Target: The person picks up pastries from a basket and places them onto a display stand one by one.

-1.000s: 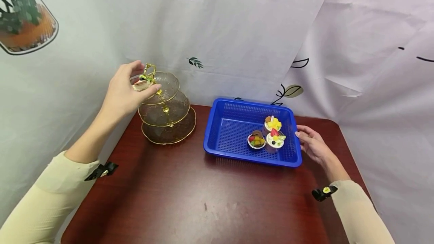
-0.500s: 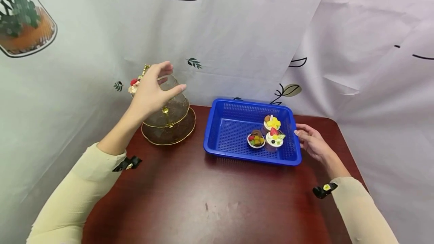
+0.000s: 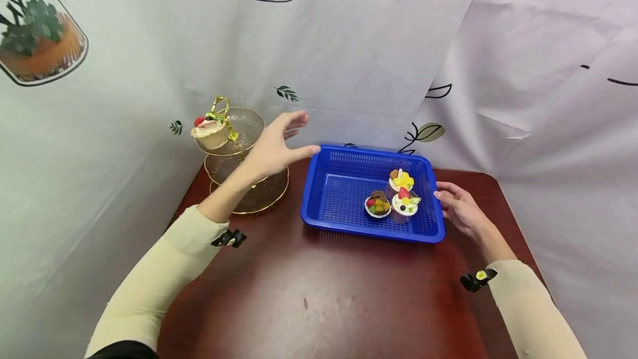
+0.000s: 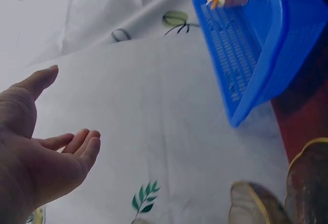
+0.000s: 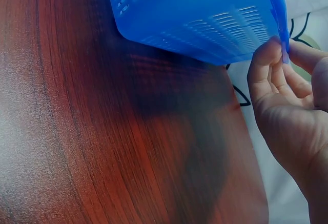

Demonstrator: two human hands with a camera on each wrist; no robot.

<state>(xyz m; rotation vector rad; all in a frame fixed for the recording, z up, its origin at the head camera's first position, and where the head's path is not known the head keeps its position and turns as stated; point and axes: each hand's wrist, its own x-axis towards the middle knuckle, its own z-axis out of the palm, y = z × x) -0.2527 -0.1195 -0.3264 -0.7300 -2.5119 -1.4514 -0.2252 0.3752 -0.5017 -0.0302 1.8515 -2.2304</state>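
Basket (image 3: 339,198) and cake stand (image 3: 219,168) are both on the red-brown table (image 3: 319,303), with the blue basket to the right of the stand. The basket has lots of small holes in its walls and floor. Three little cakes are in it, all in its right half. The yellow cake (image 3: 401,181) is at the back, with yellow bits and a round brown bit on top. In front of it is the strawberry cake (image 3: 404,205), which has white cream, a red strawberry and a dark berry. To the left of that one is the low fruit cake (image 3: 377,205) in a cup with a white edge, topped with red, green and orange bits.

The stand has three see-through dishes with gold edges. Its top dish (image 3: 246,122) holds the berry cake (image 3: 210,133), which sits upright on the left, beside the gold post. The left arm hides part of the middle dish and the bottom dish (image 3: 271,190).

The left hand (image 3: 274,145) is up between the stand and the basket. Its fingers are loose and its thumb points away from them. From the left wrist, the hand is well apart from the basket.

The right hand (image 3: 461,212) pinches the right rim of the basket between thumb and fingers.
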